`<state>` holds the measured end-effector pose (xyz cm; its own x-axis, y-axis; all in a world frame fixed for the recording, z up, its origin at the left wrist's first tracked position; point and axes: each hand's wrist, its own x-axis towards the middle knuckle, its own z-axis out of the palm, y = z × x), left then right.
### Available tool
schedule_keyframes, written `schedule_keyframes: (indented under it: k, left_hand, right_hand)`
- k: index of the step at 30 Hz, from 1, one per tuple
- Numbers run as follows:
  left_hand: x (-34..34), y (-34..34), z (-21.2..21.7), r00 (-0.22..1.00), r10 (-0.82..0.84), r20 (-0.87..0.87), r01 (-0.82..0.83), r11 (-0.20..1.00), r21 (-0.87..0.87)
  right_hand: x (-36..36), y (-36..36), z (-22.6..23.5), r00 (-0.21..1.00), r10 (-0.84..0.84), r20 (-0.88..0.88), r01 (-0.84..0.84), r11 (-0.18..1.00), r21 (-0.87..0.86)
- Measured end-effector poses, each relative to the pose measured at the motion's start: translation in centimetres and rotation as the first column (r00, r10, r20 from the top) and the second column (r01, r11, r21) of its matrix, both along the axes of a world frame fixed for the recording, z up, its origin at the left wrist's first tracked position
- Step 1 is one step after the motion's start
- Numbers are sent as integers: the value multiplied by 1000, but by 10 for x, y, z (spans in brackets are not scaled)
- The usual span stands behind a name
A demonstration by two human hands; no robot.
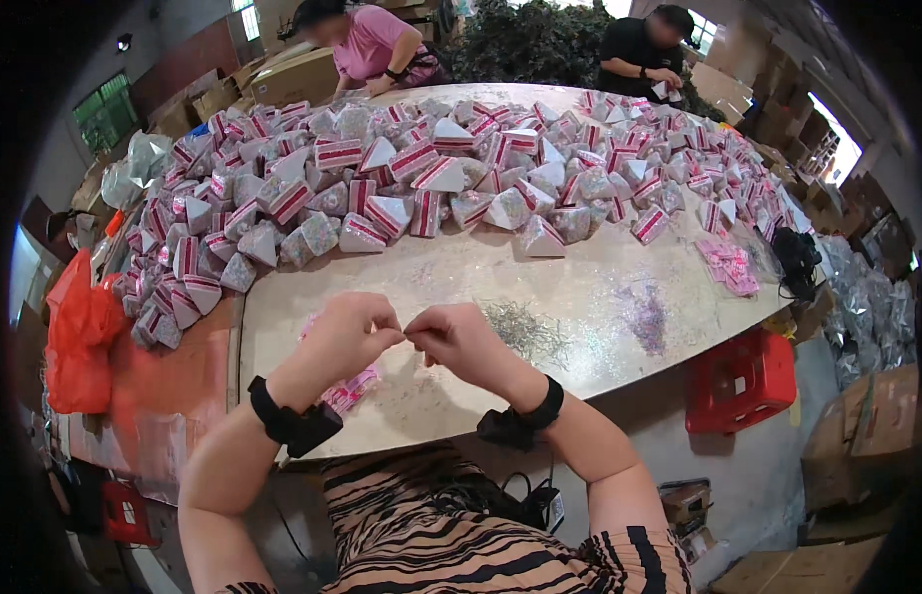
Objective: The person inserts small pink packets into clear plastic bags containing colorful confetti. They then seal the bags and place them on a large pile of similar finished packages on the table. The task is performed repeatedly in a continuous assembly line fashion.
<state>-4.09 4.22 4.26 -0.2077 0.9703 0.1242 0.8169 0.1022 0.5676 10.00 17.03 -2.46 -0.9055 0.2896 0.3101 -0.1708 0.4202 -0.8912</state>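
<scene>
While the big pale glitter-dusted worktable [600,287] fills most of the view, the far half of it is buried under a heap of pyramid-shaped gift packets [431,178], white and silvery with red-striped bands, running from your left edge across to the right. Two other people work at the far rim, one in a pink top [377,45], one in black [634,49]; their hands are well apart from yours. An orange plastic bag [75,332] hangs off the left side, a red plastic stool [743,381] sits below the right edge.

Closer in: a small pile of thin wire ties [525,332] lies just right of your hands, nearer the right one. A flat stack of pink wrappers [728,265] sits farther right. A pinkish packet [350,388] rests on the table under your left wrist, partly hidden.

Now the key bit. Your left hand [342,342] and right hand [461,342] meet fingertip to fingertip above the near edge, both pinched nearly closed. Between them is something tiny, likely one thin tie [404,334], its long axis running left-right from one pinch to the other. Too small to confirm; can't tell which hand carries the real grip. Both are equally near it.
</scene>
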Motion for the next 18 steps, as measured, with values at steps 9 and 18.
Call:
schedule_keyframes:
  k: [9, 18]
  left_hand:
    - [-19, 54, -28, 665, 50, 745, 131, 974, -183]
    - [-16, 188, -37, 998, -52, 24, 50, 997, 63]
  right_hand:
    - [22, 34, -8, 927, -106, -361, 367, 460, 809]
    - [62, 147, 38, 278, -755, -594, 776, 541, -324]
